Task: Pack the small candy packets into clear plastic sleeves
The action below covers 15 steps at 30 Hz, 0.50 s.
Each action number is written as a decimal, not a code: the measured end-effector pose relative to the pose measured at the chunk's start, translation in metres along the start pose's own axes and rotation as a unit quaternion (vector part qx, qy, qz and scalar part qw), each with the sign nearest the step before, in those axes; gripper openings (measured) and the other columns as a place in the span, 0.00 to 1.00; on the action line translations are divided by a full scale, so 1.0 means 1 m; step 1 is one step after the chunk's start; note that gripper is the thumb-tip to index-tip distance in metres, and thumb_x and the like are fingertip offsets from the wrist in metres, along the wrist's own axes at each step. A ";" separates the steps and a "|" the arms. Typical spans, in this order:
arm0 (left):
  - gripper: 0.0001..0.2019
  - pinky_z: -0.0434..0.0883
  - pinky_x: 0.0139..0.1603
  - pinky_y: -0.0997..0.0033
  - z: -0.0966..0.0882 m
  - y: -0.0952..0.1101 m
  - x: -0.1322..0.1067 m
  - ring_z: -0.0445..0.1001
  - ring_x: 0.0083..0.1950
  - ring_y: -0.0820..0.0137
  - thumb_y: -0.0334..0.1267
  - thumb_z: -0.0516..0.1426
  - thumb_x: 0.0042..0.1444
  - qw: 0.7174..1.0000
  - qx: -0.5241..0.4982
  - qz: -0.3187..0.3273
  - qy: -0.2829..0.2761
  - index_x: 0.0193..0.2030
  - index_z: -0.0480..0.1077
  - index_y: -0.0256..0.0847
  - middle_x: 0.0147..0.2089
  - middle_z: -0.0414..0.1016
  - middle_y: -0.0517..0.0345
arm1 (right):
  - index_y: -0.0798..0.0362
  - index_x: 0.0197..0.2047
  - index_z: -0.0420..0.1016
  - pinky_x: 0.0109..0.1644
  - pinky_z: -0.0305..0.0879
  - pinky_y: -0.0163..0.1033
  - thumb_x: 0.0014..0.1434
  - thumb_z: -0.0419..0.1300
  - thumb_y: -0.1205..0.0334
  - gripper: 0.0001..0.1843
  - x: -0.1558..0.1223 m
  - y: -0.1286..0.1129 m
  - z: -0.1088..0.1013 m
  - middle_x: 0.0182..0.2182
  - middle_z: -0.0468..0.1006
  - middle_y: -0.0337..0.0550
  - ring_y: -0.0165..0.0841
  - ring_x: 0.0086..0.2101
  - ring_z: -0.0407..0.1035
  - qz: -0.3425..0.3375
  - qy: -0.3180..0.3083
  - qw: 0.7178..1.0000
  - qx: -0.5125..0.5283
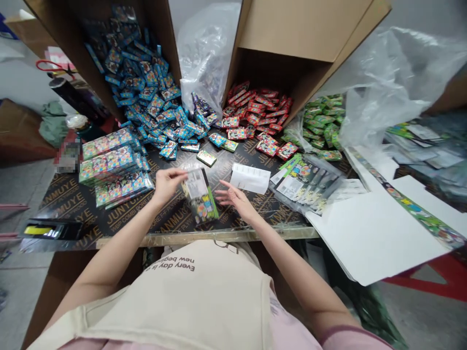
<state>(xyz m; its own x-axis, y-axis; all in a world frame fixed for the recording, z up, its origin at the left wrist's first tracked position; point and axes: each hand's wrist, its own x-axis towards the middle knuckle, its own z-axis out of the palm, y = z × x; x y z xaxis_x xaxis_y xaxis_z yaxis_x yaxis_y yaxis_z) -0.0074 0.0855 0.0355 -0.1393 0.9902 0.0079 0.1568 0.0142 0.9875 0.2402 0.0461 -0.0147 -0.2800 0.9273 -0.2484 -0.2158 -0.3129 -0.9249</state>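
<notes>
Centre of the frame: your left hand (pixel 166 183) pinches the upper left corner of a clear packet (pixel 200 197) between thumb and fingers, holding it tilted just above the near edge of the black table (pixel 73 204). The packet shows a white label at its top and colourful printed cards below. Your right hand (pixel 235 199) lies just to the right of the packet, palm turned inward and fingers spread and holding nothing; whether its fingertips touch the packet's edge cannot be told. Behind the right hand, a white slip (pixel 250 177) lies flat on the table. Left of centre, wrapped bundles (pixel 113 165) are stacked near your left hand. Upper left, blue packs (pixel 153 97) spill from a tipped cardboard box (pixel 73 43); upper centre, red packs (pixel 255 116) spill from a second box (pixel 299 29), with a clear plastic bag (pixel 206 48) between the two boxes. Right of the red packs lie green packs (pixel 323 121). Lower left, a tape dispenser (pixel 51 228) rests at the table's edge; at right, white sheets (pixel 372 228) overhang it.
</notes>
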 end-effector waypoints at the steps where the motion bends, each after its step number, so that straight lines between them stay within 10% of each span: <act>1: 0.08 0.72 0.35 0.70 -0.007 -0.004 0.011 0.74 0.29 0.69 0.35 0.69 0.35 0.997 -0.034 -0.054 0.037 0.26 0.78 0.38 0.26 0.79 0.55 | 0.46 0.57 0.70 0.37 0.73 0.37 0.54 0.63 0.45 0.30 -0.002 0.002 0.002 0.40 0.81 0.42 0.33 0.37 0.76 0.010 -0.019 1.000 0.008; 7: 0.09 0.71 0.25 0.74 -0.021 -0.030 0.041 0.72 0.22 0.73 0.26 0.68 0.32 0.952 -0.133 -0.272 0.050 0.22 0.72 0.32 0.19 0.73 0.57 | 0.46 0.58 0.70 0.38 0.75 0.40 0.52 0.67 0.53 0.30 -0.012 -0.022 0.029 0.31 0.81 0.36 0.32 0.30 0.76 -0.055 -0.090 0.994 0.038; 15: 0.06 0.76 0.29 0.66 0.014 -0.060 0.002 0.76 0.27 0.66 0.24 0.64 0.40 0.910 -0.184 -0.371 -0.029 0.27 0.73 0.33 0.25 0.76 0.50 | 0.52 0.45 0.77 0.30 0.75 0.39 0.48 0.67 0.47 0.23 0.012 -0.071 0.066 0.24 0.80 0.38 0.36 0.25 0.77 -0.048 -0.082 0.995 0.033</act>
<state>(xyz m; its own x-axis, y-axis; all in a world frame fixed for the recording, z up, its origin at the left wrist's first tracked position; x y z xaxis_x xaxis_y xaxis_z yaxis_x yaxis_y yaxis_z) -0.0035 0.0888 -0.0259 -0.0200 0.7332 -0.6797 -0.2979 0.6445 0.7041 0.1903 0.0660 0.0668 -0.4027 0.9095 -0.1036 -0.3088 -0.2415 -0.9200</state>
